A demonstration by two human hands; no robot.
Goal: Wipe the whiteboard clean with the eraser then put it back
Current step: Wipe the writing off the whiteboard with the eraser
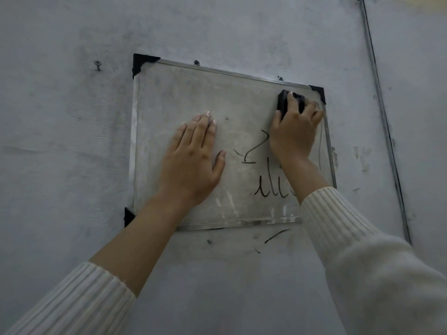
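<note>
The grey wall [72,165] fills the frame. The whiteboard [181,93] hangs on it at centre, slightly askew, with black corner caps [141,62] showing at 3 corners. The 4th corner is hidden behind the right sleeve [338,226].

The left hand [193,160] lies on the board's lower left part. Its grip is laid out flat, fingers straight and side by side, thumb apart, and it holds nothing. It is probably there to brace the board so it does not swing or rattle under the wiping.

The right hand [294,134] is at the board's upper right, its grip curled round the black eraser [283,102]. It presses the eraser to the surface just beside the top-right corner cap. That position suggests a stroke along the top edge, with the rest to be worked downward.

Marker strokes [271,189] sit at lower centre-right, between the 2 hands and under the right wrist. The forearm covers part of them, so their full extent cannot be told. A stroke also shows beside the left thumb, so that hand is likely in the way and would have to shift.

A metal strip [384,117] runs down the wall at right. A screw [98,65] sticks out at upper left, and stray marks [275,234] lie on the wall below the board. No holder for the eraser is in view.
</note>
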